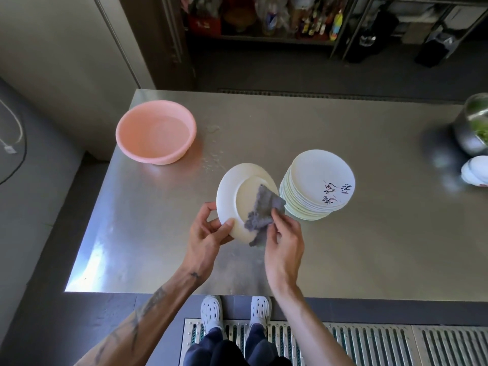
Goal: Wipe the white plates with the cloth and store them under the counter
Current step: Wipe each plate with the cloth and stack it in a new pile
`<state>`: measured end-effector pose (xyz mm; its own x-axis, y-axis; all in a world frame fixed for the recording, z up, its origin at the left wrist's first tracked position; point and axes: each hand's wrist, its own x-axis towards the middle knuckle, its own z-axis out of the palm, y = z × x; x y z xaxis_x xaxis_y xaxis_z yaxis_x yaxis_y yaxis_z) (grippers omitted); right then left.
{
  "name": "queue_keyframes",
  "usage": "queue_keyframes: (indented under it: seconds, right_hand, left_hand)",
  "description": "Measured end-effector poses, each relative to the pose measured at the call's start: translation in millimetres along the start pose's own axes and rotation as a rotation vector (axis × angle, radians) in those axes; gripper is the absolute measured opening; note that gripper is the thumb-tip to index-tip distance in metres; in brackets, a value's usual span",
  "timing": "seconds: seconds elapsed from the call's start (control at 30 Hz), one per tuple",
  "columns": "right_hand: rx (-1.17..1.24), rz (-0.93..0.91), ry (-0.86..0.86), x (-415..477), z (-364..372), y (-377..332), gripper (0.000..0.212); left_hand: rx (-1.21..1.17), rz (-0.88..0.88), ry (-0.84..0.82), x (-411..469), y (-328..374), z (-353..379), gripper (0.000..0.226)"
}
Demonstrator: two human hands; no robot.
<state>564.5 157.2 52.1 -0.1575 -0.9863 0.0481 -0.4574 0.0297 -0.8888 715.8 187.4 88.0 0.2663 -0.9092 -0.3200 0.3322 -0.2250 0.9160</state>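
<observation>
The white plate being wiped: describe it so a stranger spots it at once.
Find the steel counter, then the tall stack of white plates. Just left of the stack, the left hand grips one round white plate by its rim while the right hand holds a grey cloth against it. It alone is held tilted.

This looks like a restaurant or other commercial kitchen. A broad stainless-steel counter spreads beneath the left hand and the right hand. Just beyond the right hand stands a tall stack of identical white plates printed with characters. Far beyond both hands, metal racks hold bottles. Nearer the person than the hands, a metal drain grating runs along the floor.
</observation>
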Motion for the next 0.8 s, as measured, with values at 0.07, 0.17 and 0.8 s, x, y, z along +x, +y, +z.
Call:
queue_keyframes:
  seconds: [0.07, 0.17, 0.8]
  right_hand:
    - [0.02, 0.035, 0.01, 16, -12, 5, 0.035]
    - [0.105, 0.134, -0.026, 44, -31, 9, 0.034]
    - [0.346, 0.129, -0.1, 163, -149, 21, 0.04]
  left_hand:
    - [0.033, 0.008, -0.041, 0, 2, -2, 0.033]
    - [0.113, 0.04, -0.144, 4, 9, -4, 0.028]
    - [0.923, 0.787, -0.54, 117, 42, 87, 0.023]
